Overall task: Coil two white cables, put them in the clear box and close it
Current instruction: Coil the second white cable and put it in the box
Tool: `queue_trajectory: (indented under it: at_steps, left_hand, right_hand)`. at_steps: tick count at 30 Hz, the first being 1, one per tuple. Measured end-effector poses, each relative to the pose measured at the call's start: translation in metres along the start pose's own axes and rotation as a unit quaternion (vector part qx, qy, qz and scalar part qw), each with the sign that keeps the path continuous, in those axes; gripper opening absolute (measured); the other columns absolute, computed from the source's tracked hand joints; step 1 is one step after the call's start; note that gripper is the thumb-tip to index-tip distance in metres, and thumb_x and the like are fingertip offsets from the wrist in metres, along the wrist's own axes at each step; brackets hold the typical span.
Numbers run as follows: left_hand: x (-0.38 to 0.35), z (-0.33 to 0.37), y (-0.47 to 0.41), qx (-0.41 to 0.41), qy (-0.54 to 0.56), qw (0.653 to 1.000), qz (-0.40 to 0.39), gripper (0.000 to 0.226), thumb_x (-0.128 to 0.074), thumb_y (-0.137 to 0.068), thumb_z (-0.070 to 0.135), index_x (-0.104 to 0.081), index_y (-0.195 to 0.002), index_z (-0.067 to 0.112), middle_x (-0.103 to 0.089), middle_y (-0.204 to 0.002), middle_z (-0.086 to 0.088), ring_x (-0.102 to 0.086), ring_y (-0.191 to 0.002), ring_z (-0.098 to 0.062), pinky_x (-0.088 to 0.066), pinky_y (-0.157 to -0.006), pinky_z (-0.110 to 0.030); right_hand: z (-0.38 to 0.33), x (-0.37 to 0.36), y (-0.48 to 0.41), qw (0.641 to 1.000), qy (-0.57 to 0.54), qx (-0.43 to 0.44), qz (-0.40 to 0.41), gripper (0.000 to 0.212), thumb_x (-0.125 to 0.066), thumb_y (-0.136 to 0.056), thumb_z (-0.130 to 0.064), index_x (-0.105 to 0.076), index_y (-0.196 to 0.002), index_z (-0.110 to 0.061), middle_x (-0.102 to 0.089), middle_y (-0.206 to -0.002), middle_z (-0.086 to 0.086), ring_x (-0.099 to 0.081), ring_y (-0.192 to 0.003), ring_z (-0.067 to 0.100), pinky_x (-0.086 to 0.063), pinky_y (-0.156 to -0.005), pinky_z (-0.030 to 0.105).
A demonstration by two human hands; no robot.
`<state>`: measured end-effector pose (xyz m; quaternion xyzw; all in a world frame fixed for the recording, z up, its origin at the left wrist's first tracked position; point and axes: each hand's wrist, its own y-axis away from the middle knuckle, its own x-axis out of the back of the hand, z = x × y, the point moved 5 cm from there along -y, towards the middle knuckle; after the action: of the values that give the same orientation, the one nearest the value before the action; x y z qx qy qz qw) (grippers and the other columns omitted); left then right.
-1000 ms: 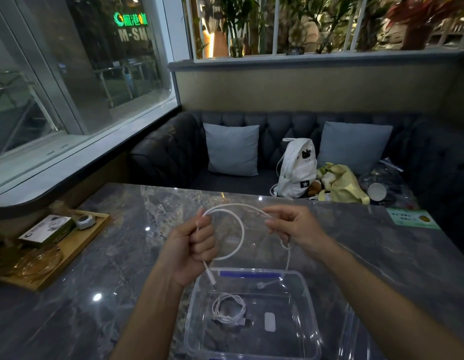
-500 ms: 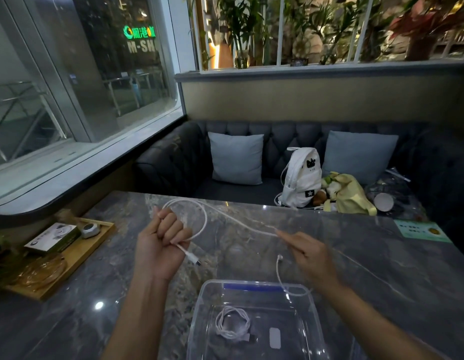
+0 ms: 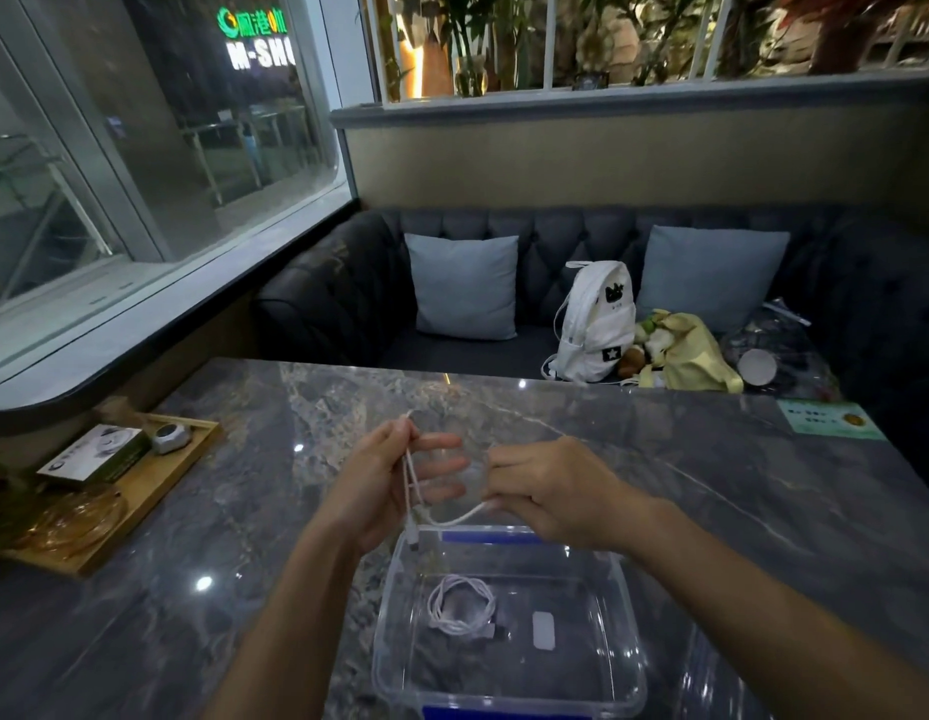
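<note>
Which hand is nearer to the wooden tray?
Left. The left hand is on the side toward the wooden tray; the right hand lies beyond it, farther from the tray.

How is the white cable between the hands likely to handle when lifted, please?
Probably floppy: the cable sags in a curve between the left hand and right hand. Likely light, as a pinch holds it. Its free plug end hangs, so it may swing.
</note>
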<state>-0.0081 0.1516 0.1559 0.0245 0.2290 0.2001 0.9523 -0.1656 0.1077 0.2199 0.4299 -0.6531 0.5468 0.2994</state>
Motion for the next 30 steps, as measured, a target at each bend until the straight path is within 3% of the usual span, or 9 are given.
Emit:
queue_trajectory:
  at_steps: [3,6,11,15,18,22,26,28,30]
  left_hand:
    - [-0.011,-0.012,0.003,0.041,-0.021,0.997,-0.056,0.026,-0.034,-0.099,0.025,-0.046,-0.084,0.008,-0.074,-0.088,-0.019,-0.072,-0.069,-0.033,-0.059,-0.056,-0.041]
    - [-0.018,-0.02,0.008,0.07,-0.035,0.993,-0.092,0.024,-0.036,-0.097,0.025,-0.045,-0.083,0.007,-0.072,-0.072,-0.016,-0.067,-0.047,-0.027,-0.056,-0.046,-0.035]
    - [-0.031,-0.019,0.014,0.045,-0.103,0.983,-0.142,0.027,-0.043,-0.089,0.031,-0.048,-0.079,0.006,-0.054,-0.043,-0.008,-0.031,-0.026,-0.009,-0.025,-0.034,-0.013]
    - [-0.037,-0.019,0.017,0.078,-0.082,0.983,-0.143,0.026,-0.044,-0.085,0.032,-0.05,-0.072,0.01,-0.031,-0.035,0.005,-0.018,-0.028,-0.003,-0.011,-0.038,-0.011]
    - [-0.034,-0.018,0.019,0.096,-0.079,0.983,-0.134,0.024,-0.043,-0.084,0.03,-0.048,-0.072,0.009,-0.025,-0.034,0.008,-0.016,-0.028,-0.002,-0.007,-0.04,-0.013]
    - [-0.035,-0.017,0.021,0.096,-0.07,0.983,-0.14,0.023,-0.042,-0.085,0.026,-0.047,-0.071,0.009,-0.026,-0.034,0.008,-0.017,-0.028,-0.002,-0.01,-0.039,-0.014]
    - [-0.039,-0.018,0.02,0.089,-0.045,0.979,-0.18,0.021,-0.042,-0.088,0.024,-0.046,-0.075,0.008,-0.03,-0.036,0.009,-0.022,-0.028,-0.003,-0.02,-0.039,-0.017]
    - [-0.04,-0.018,0.02,0.088,-0.029,0.975,-0.201,0.021,-0.047,-0.088,0.026,-0.048,-0.076,0.009,-0.031,-0.037,0.01,-0.024,-0.029,-0.002,-0.032,-0.04,-0.019]
    - [-0.04,-0.019,0.018,0.08,-0.013,0.974,-0.21,0.021,-0.049,-0.086,0.028,-0.051,-0.076,0.01,-0.033,-0.037,0.01,-0.027,-0.029,-0.002,-0.049,-0.051,-0.025]
  right_hand:
    - [0.005,0.005,-0.004,0.999,-0.004,-0.029,0.015,0.012,-0.062,-0.084,-0.014,-0.068,-0.079,-0.005,-0.064,-0.075,0.009,-0.059,-0.057,0.026,-0.05,-0.047,0.037]
    - [0.011,0.007,-0.004,0.997,-0.011,-0.066,0.043,0.016,-0.06,-0.086,-0.018,-0.069,-0.078,-0.008,-0.063,-0.076,0.008,-0.059,-0.061,0.024,-0.05,-0.051,0.043]
    - [0.021,0.006,-0.005,0.986,-0.068,-0.11,0.102,0.014,-0.07,-0.077,-0.02,-0.071,-0.076,-0.007,-0.068,-0.071,0.007,-0.061,-0.063,0.019,-0.052,-0.057,0.039]
    - [0.038,0.005,-0.004,0.974,-0.085,-0.16,0.137,0.011,-0.073,-0.075,-0.02,-0.072,-0.074,-0.009,-0.069,-0.07,0.005,-0.055,-0.063,0.01,-0.049,-0.059,0.033]
    - [0.048,0.005,0.001,0.963,-0.095,-0.19,0.166,0.011,-0.073,-0.074,-0.021,-0.073,-0.075,-0.01,-0.069,-0.07,0.004,-0.057,-0.063,0.01,-0.049,-0.061,0.031]
    - [0.055,0.006,0.005,0.952,-0.101,-0.212,0.194,0.015,-0.073,-0.075,-0.024,-0.073,-0.075,-0.009,-0.07,-0.07,0.005,-0.062,-0.064,0.018,-0.052,-0.063,0.037]
    - [0.059,0.006,0.005,0.942,-0.124,-0.224,0.217,0.012,-0.073,-0.074,-0.02,-0.074,-0.075,-0.008,-0.07,-0.069,0.004,-0.061,-0.064,0.012,-0.05,-0.063,0.03]
    - [0.061,0.004,0.006,0.938,-0.135,-0.228,0.222,0.01,-0.073,-0.074,-0.019,-0.074,-0.075,-0.009,-0.07,-0.07,0.003,-0.06,-0.064,0.01,-0.049,-0.063,0.024]
    - [0.064,0.003,0.007,0.931,-0.156,-0.238,0.228,0.01,-0.073,-0.073,-0.018,-0.074,-0.076,-0.009,-0.071,-0.071,0.004,-0.061,-0.065,0.01,-0.048,-0.063,0.02]
